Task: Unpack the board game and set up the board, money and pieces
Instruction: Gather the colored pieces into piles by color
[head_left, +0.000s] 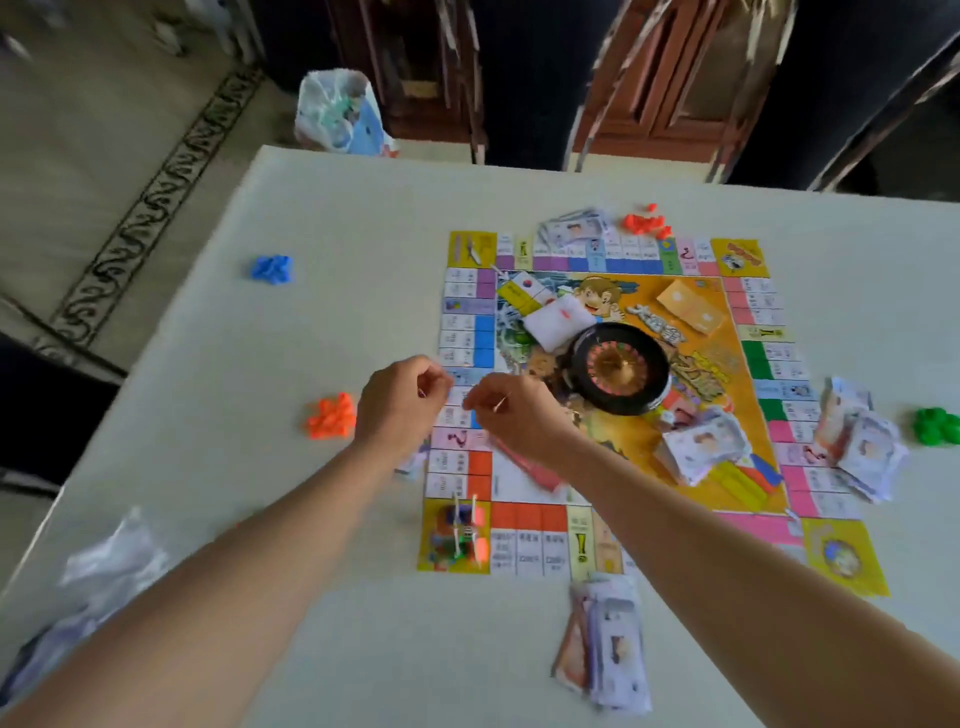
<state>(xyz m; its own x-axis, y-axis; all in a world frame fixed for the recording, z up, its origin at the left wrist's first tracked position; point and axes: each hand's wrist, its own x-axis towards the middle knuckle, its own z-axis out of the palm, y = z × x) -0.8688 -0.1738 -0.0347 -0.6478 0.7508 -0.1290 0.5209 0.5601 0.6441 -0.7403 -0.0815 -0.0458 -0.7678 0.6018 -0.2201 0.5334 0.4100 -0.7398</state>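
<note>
Pieces (460, 535) stand at the board (737, 257) corner, nearest my left hand (402, 400), its grip unclear; right hand (514, 415) pinches a thin stick (502, 403).

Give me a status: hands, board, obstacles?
Left hand, right hand: each pinching a tiny item, blurred. Game board unfolded, roulette wheel on it, money stacks around. Nothing blocking.

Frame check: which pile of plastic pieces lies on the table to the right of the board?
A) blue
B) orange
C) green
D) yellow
C: the green pile lies on the table just past the right edge of the board, while the blue pile and the orange pile lie to its left.
</note>
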